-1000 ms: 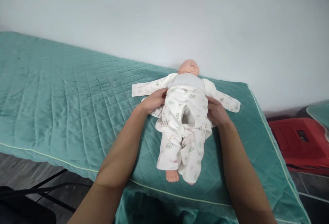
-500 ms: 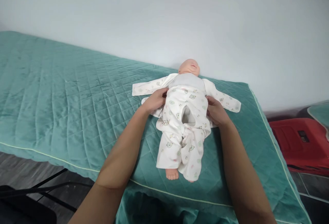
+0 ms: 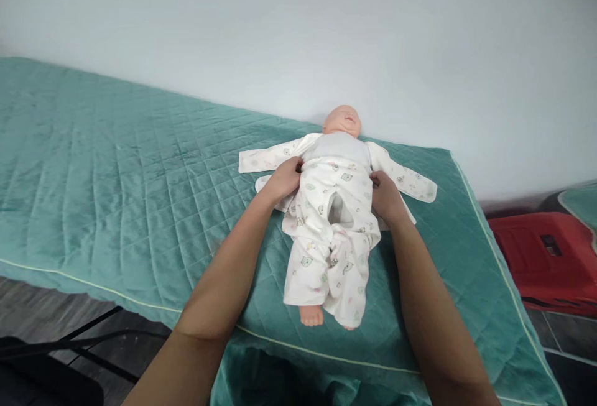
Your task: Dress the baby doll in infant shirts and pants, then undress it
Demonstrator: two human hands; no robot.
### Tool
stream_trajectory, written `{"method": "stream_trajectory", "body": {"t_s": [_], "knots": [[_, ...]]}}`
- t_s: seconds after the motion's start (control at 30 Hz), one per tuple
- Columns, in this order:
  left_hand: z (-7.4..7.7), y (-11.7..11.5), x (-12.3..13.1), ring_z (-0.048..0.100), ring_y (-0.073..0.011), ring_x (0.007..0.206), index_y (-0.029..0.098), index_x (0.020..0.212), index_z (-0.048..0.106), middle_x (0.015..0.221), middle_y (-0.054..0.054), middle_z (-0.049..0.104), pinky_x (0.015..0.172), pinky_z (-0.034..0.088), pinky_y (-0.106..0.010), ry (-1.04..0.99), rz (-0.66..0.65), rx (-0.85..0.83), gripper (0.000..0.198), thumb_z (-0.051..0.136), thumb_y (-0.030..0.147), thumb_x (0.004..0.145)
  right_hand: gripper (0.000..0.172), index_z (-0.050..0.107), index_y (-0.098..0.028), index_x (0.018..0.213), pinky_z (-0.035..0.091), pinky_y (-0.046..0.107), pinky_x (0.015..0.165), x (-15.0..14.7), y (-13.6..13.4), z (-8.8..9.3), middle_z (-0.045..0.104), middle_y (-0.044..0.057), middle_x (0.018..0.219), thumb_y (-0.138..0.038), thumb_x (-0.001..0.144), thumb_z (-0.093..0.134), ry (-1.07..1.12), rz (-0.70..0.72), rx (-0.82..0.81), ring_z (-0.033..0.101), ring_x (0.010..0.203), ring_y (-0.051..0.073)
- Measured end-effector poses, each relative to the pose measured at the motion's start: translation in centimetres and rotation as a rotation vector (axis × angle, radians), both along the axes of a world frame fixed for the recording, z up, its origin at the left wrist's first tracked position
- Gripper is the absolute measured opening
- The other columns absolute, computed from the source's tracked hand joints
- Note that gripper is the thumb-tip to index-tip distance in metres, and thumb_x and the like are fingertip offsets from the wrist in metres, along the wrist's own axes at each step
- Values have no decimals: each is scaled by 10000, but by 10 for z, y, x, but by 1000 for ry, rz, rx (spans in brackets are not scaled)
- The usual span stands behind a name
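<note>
A baby doll (image 3: 342,121) lies on its back, its head by the wall and its feet toward me. It wears white printed trousers (image 3: 333,232) with an opening at the crotch, and a white long-sleeved top (image 3: 405,179) spread open under it with both sleeves out. My left hand (image 3: 285,179) pinches the trousers' waistband at the doll's left-hand side in view. At the opposite side of the waist, my right hand (image 3: 386,196) has its fingers closed at the waistband edge. One bare foot shows below a trouser leg.
A green quilted cover (image 3: 140,176) lies over the long bed along a white wall (image 3: 280,33). To the right is a red plastic object (image 3: 545,263). Black metal bars (image 3: 93,337) stand at the lower left, over a grey floor.
My right hand has shifted slightly up and inward along the waist, uncovering a flap of the top beside it. My left hand has barely moved.
</note>
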State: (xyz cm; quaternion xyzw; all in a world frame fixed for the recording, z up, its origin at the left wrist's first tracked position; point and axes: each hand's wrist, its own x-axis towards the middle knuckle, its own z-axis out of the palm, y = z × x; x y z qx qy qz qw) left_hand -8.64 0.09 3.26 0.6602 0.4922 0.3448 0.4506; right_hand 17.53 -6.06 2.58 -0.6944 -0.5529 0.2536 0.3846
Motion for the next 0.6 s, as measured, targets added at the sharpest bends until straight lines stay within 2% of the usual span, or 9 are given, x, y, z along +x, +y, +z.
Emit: {"method": "stream_trajectory", "body": {"t_s": [0.1,0.2,0.3,0.4,0.5,0.6], "knots": [[6,5,-2,611,-253,849,175,794,647,839,-72,711,722,465,-317,89,-101,28,151,604,165,649,185,628,-204,856,475,328,722,4,5,1,739,76,881,-299,701,664,-102,55,-28,619,819,243],[14,14,-2,611,-253,740,172,641,627,736,-64,689,651,447,-325,168,-185,-22,112,613,98,557,99,641,-198,780,476,351,718,9,15,4,753,98,874,-277,721,633,-212,182,-64,637,816,275],[19,22,0,582,-228,621,169,513,566,597,-44,614,559,413,-316,129,-261,-187,127,578,47,479,90,671,-199,742,495,390,768,13,23,11,766,92,884,-270,731,617,-205,339,-122,661,855,313],[20,24,1,594,-228,617,174,479,522,564,-36,586,540,427,-310,-7,-349,-347,138,548,42,446,95,698,-209,742,511,413,821,13,24,17,772,64,875,-281,726,637,-128,441,-143,667,902,329],[15,22,0,615,-240,665,175,507,530,587,-40,607,555,452,-312,-97,-364,-347,126,556,61,463,115,708,-204,771,513,417,840,12,16,19,773,60,885,-297,717,667,-80,375,-108,661,935,330],[11,20,-2,636,-263,702,166,589,599,590,-43,620,611,492,-343,-119,-289,-250,139,590,63,496,134,701,-186,786,513,403,805,10,7,15,766,55,860,-302,738,654,-60,274,-97,662,889,304]]}}
